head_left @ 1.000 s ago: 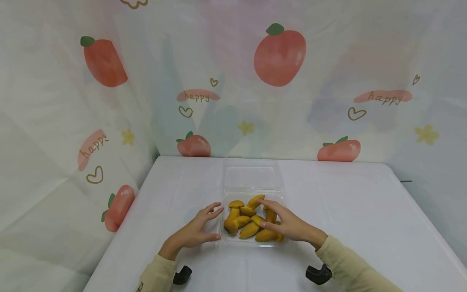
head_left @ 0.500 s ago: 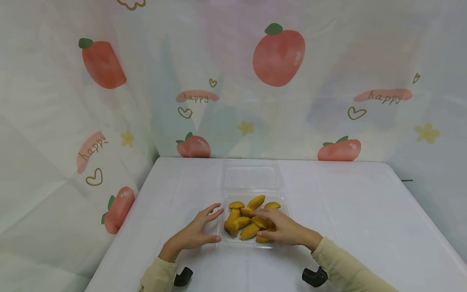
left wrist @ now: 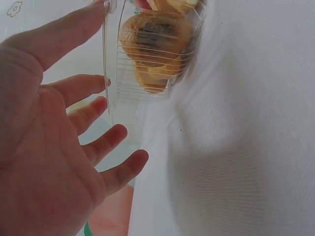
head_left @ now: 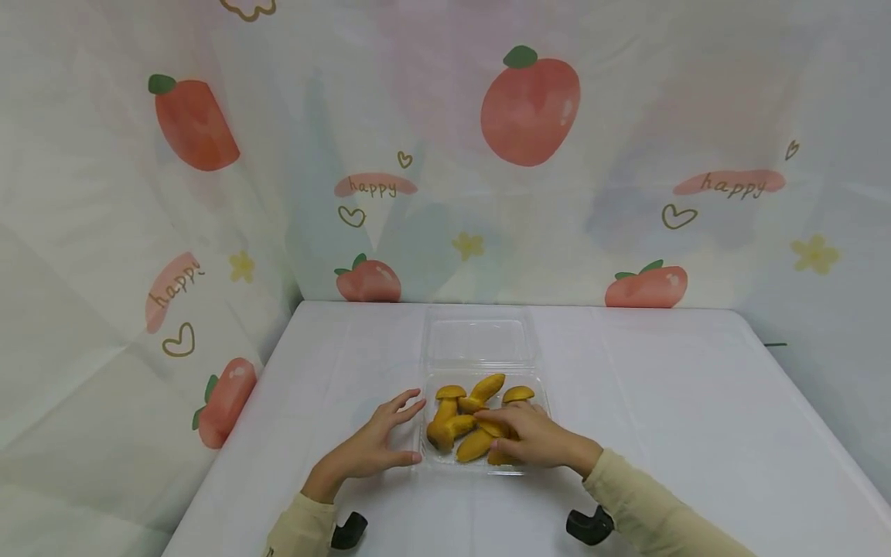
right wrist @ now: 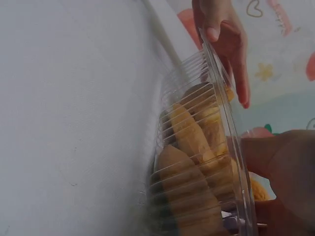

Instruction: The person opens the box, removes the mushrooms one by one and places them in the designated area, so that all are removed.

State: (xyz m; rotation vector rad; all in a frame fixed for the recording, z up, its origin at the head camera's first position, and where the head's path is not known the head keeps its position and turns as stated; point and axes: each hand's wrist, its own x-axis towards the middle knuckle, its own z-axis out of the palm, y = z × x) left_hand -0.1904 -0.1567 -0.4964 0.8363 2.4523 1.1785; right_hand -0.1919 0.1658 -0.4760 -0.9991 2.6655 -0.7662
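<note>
A clear plastic clamshell box [head_left: 473,467] sits mid-table, its lid [head_left: 480,340] folded back. Several yellow mushrooms [head_left: 447,414] lie inside. My right hand [head_left: 539,437] reaches over the right side, index and thumb on either side of a mushroom cap [head_left: 493,429]; whether they pinch it I cannot tell. Part of that mushroom is hidden by the hand. My left hand [head_left: 376,445] stands at the left side with spread fingers, thumb and index tips right at the rim in the left wrist view. There a mushroom with a dark patch [left wrist: 155,37] shows through the ribbed wall.
A white cloth covers the table [head_left: 661,387]. Printed curtains [head_left: 445,209] stand behind and to the left. Black bent pieces [head_left: 590,527] sit below each wrist, by the beige sleeves [head_left: 647,503].
My right hand has moved left and toward me over the mushrooms, its thumb and index coming closer together. A mushroom cap at the right back is uncovered. The left hand stays almost still.
</note>
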